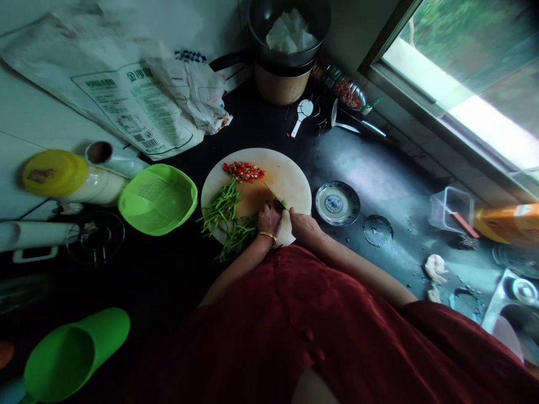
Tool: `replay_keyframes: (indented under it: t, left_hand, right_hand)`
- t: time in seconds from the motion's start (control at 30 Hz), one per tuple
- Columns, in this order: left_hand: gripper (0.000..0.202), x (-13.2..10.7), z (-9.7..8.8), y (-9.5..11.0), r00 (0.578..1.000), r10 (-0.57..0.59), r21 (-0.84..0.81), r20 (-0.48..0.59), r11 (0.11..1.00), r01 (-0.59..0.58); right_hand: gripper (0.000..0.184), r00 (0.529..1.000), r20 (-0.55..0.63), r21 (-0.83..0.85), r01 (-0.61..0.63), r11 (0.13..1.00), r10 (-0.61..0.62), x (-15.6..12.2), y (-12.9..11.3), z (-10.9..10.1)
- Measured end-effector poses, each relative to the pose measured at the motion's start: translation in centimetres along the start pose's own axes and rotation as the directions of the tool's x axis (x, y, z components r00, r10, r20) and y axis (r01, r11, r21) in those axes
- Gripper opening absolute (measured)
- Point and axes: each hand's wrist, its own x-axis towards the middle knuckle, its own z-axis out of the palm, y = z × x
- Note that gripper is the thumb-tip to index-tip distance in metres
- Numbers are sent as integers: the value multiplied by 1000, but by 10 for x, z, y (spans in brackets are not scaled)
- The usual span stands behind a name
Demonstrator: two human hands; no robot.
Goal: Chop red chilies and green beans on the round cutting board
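The thin knife [276, 197] is clasped by the right hand [304, 226] over a smooth round board [290, 168]; whether anything is pinched by the curled left hand [270, 219], just beside it, cannot be told; slender green stalks [224, 203] and finely chopped red pieces [244, 171] are spread on the board; crumpled white material [290, 32] is contained in the dark pan [288, 59], reddish bits [348, 92] in the clear bottle [357, 103].

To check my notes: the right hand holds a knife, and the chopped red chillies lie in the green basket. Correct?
Not in the basket: the head view shows the chopped red chillies on the round cutting board. The right hand holds a knife.
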Motion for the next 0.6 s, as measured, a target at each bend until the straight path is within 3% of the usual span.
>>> replay_keyframes:
  t: [0.17, 0.4, 0.6]
  left_hand:
    - [37, -2, -2, 1, 1000, -12, 18, 3, 1000, 12]
    - [40, -1, 3, 1, 998, -32, 21, -52, 999, 33]
    - [39, -1, -1, -1, 999, -7, 1, -39, 1000, 7]
  right_hand:
    - [50, 999, -46, -2, 9, 1000, -9, 13, 4, 14]
    - [30, 998, -65, 65, -7, 998, 11, -8, 16, 9]
    - [30, 1000, 18, 48, -22, 999, 21, -20, 4, 5]
